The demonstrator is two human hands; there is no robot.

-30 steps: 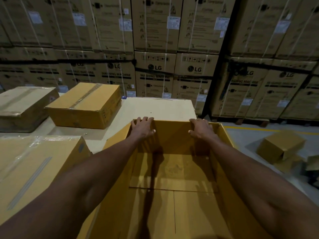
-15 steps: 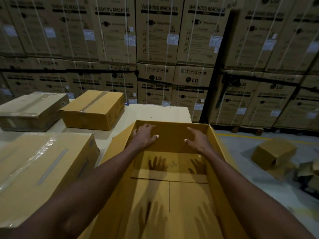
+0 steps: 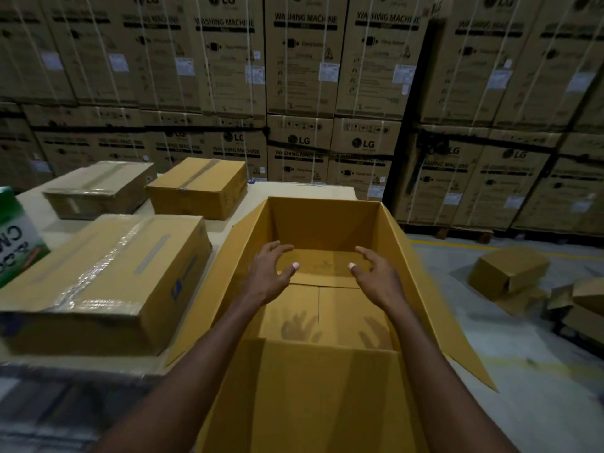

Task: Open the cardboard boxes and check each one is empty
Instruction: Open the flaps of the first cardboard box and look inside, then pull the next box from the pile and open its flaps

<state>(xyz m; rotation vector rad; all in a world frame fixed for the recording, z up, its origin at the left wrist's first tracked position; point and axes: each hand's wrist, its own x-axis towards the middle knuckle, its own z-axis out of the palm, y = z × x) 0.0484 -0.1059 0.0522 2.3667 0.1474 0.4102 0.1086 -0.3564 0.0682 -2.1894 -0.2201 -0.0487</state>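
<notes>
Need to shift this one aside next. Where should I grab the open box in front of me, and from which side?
Probably by the two long side walls of the open box, one hand each, reaching down from above. Its flaps stand or splay open, so the rims are exposed. The left hand and right hand hover inside, holding nothing.

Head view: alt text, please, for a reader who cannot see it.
Both hands, left hand and right hand, hover with fingers loosely curled over an open cardboard box whose visible bottom is bare. Three taped boxes sit on the table to its left; washing machine cartons fill the background.
</notes>
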